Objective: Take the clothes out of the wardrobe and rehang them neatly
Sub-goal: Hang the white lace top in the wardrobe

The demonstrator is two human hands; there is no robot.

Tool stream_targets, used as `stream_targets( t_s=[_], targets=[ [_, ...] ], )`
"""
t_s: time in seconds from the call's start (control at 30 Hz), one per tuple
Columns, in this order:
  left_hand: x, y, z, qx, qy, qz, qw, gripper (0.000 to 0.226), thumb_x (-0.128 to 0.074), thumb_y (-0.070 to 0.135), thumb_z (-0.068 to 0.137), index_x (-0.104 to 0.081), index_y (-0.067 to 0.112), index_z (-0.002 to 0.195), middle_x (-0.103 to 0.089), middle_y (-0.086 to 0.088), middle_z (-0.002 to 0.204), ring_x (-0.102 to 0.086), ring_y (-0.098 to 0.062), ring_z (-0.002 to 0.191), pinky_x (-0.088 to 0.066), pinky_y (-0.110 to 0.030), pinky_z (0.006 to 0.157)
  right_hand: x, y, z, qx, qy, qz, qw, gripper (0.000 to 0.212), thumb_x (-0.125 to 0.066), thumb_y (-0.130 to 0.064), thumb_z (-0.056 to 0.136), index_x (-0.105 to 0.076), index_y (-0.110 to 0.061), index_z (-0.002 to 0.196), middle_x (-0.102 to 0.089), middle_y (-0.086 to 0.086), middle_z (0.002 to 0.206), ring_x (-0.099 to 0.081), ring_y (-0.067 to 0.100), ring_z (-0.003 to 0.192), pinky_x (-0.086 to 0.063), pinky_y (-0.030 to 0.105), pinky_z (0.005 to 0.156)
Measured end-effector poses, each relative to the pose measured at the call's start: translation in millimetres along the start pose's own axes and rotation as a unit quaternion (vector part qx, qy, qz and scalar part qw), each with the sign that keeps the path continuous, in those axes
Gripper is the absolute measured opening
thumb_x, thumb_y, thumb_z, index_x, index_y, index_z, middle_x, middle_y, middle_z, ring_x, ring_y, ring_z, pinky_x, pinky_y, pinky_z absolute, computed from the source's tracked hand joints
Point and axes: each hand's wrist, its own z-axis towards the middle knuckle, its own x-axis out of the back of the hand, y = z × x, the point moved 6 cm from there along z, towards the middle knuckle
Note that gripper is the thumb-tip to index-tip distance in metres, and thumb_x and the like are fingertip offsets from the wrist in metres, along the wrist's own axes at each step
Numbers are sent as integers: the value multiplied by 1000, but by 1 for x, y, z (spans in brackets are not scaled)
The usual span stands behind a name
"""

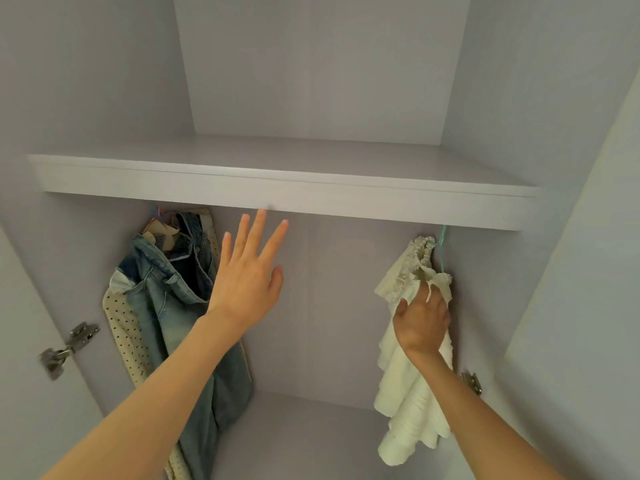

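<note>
1. Inside the wardrobe [311,81]: pale grey walls, with a shelf [277,181] running across, taken here as the landmark.
2. Below the shelf's left part: blue jeans [173,306] hanging, bunched with a cream dotted garment [128,337] just beside and partly behind them.
3. Below the shelf's middle: left hand [246,285] raised, fingers straight and spread, grip released, holding nothing; fingertips just under the shelf's front edge, right beside the jeans.
4. Below the shelf's right end: cream ruffled garment [408,393] hanging from a thin teal hanger [442,247], hook hidden behind the shelf edge.
5. Right hand [422,323] at the garment's upper part, grip grasping the cloth.
6. Metal hinges [65,348] lower left of the shelf and lower right.
7. No brand, label or writing readable anywhere.
</note>
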Motion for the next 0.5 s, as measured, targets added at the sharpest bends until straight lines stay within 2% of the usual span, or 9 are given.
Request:
stream_targets(
  t_s=[0.1, 0.2, 0.3, 0.37, 0.43, 0.5],
  targets=[
    [-2, -14, -42, 35, -16, -1, 999, 69, -56, 17, 89, -20, 21, 147, -13, -13, 155, -4, -32, 142, -4, -48, 111, -11, -38, -26, 94, -27, 16, 995, 51, -54, -21, 91, -40, -2, 136, -42, 21, 139, -37, 37, 130, -29, 51, 107],
    [4, -41, -100, 88, -41, 10, 995, 67, -54, 22, 91, -18, 23, 147, -14, -12, 154, -2, -29, 142, -6, -48, 112, -25, -88, -72, 205, -66, 68, 974, 47, -46, -30, 91, -50, -1, 128, -54, 21, 128, -51, 38, 118, -41, 53, 99],
    [23, -76, -168, 163, -70, 28, 984, 57, -35, 35, 95, -15, 25, 148, -11, -10, 155, 4, -26, 142, -2, -46, 112, -39, -142, -133, 294, -131, 121, 939, 56, -38, -39, 86, -55, 2, 121, -60, 22, 118, -60, 38, 106, -49, 52, 88],
    [45, -99, -222, 224, -87, 44, 970, 60, -18, 43, 91, -14, 26, 148, -7, -7, 155, 7, -25, 142, 1, -44, 112, -44, -176, -182, 354, -158, 139, 911, 57, -39, -39, 87, -54, 3, 122, -60, 22, 118, -60, 37, 105, -50, 50, 86],
    [72, -118, -283, 291, -86, 58, 951, 62, -14, 47, 89, -16, 25, 148, -9, -8, 155, 7, -26, 142, -1, -46, 113, -48, -205, -238, 405, -195, 161, 878, 61, -35, -44, 89, -45, -2, 133, -52, 19, 131, -52, 34, 119, -44, 49, 97],
    [102, -130, -350, 364, -88, 80, 924, 62, -16, 48, 90, -20, 24, 147, -14, -9, 155, 2, -28, 142, -3, -47, 112, -54, -227, -298, 447, -261, 163, 840, 71, -23, -53, 89, -29, -10, 144, -36, 11, 147, -32, 25, 137, -25, 45, 113]
  ],
)
